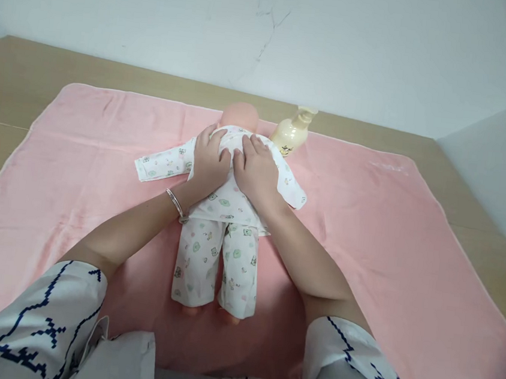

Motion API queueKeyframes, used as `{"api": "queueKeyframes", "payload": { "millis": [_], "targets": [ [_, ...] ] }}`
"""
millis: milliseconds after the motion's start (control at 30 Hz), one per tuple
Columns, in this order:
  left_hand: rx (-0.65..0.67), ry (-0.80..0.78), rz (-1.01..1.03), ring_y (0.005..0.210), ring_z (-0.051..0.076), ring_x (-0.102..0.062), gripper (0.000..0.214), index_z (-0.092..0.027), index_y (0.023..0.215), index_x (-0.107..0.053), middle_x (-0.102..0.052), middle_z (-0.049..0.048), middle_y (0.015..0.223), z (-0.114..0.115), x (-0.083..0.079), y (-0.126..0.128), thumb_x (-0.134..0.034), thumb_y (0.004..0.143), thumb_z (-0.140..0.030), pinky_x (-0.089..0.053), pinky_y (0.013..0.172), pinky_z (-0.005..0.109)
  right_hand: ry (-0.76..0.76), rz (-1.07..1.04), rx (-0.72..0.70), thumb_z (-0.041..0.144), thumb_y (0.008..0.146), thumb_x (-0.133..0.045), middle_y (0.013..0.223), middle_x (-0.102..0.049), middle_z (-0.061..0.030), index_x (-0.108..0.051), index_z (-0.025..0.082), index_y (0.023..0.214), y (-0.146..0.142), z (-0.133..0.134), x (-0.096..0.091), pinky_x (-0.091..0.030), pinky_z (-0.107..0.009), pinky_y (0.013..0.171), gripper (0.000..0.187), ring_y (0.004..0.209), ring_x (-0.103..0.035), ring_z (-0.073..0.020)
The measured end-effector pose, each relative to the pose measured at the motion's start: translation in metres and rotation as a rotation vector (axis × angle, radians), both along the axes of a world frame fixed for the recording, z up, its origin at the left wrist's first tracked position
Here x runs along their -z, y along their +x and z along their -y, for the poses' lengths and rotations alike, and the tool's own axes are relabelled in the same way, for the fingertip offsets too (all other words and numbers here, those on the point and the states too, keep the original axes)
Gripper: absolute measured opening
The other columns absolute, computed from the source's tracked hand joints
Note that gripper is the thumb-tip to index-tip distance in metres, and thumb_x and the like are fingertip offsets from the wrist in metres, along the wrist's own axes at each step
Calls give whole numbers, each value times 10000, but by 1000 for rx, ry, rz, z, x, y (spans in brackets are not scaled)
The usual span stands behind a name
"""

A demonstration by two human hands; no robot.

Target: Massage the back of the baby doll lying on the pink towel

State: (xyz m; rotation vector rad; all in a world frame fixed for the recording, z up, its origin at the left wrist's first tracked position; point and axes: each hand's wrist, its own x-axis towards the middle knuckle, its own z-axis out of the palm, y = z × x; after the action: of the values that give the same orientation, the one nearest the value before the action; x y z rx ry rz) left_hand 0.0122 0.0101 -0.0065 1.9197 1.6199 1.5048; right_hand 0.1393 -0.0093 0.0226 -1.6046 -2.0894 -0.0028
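Observation:
A baby doll (240,117) lies on a pink blanket, its head toward the wall and its feet toward me. It wears a white printed long-sleeved top (224,204) and matching trousers (239,269). My left hand (211,161) rests flat on the left side of the top near the shoulder, fingers stretched out. On the right side, my right hand (257,169) lies on the top in the same way, fingers extended. Neither hand grips anything. The doll's face is not visible; both sleeves spread out sideways.
A cream pump bottle (289,134) leans at the blanket's far edge, right of the doll's head. The pink blanket (365,237) covers much of the wooden table (25,69). Behind it stands a white wall (162,23) with cracks.

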Motion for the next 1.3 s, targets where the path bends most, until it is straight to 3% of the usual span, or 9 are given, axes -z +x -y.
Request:
{"api": "queueKeyframes", "payload": {
  "millis": [133, 467, 633, 733, 867, 1133, 1300],
  "targets": [
    [17, -37, -61, 1126, 259, -533, 301, -179, 1067, -602, -626, 112, 1143, 0, -4, -1, -444, 811, -183, -414, 1059, 435, 35, 94, 64, 305, 995, -334, 1428, -457, -274, -457, -27, 1400, -10, 16, 0, -342, -507, 1144, 538, 1359, -422, -375],
    [164, -85, -232, 1248, 309, -495, 389, -150, 1207, -578, -592, 142, 1277, -18, -1, -10, -433, 858, -244, -316, 1132, 484, -111, 34, -225, 331, 935, -423, 1574, -275, -159, -354, 71, 1486, 20, -24, 3, -176, -487, 1231, 613, 1479, -217, -302],
    [270, 25, -331, 1202, 272, -522, 386, -187, 1176, -622, -605, 112, 1267, -11, -8, -11, -375, 880, -200, -371, 1086, 450, -140, 23, -284, 271, 889, -406, 1597, -210, -148, -241, 32, 1519, 24, -26, -1, -154, -500, 1235, 693, 1492, -176, -290],
    [297, 67, -417, 1169, 283, -530, 371, -205, 1111, -662, -621, 112, 1235, -6, -13, -10, -371, 882, -214, -399, 1039, 462, -112, 1, -319, 219, 838, -418, 1606, -197, -109, -236, 73, 1524, 20, -22, -5, -187, -503, 1230, 725, 1491, -187, -263],
    [283, 73, -375, 1132, 254, -550, 362, -229, 1067, -680, -658, 81, 1166, -4, -12, -9, -376, 874, -197, -421, 1032, 429, -91, 18, -260, 201, 863, -367, 1566, -301, -141, -372, 23, 1460, 11, -18, -4, -200, -477, 1235, 623, 1472, -241, -270],
    [227, 36, -200, 1186, 234, -545, 351, -217, 990, -709, -629, 73, 1250, -8, -1, -12, -412, 819, -145, -409, 1093, 426, -18, 120, -147, 220, 942, -326, 1509, -391, -189, -428, 0, 1423, -2, 2, -3, -271, -508, 1198, 539, 1434, -314, -331],
    [159, 40, -163, 1181, 221, -562, 403, -175, 1159, -658, -651, 83, 1233, -9, -1, -12, -436, 822, -175, -421, 1101, 392, 14, 159, -114, 232, 983, -302, 1485, -406, -231, -447, -32, 1400, -9, 18, -6, -265, -518, 1195, 514, 1417, -341, -353]
  ]
}}
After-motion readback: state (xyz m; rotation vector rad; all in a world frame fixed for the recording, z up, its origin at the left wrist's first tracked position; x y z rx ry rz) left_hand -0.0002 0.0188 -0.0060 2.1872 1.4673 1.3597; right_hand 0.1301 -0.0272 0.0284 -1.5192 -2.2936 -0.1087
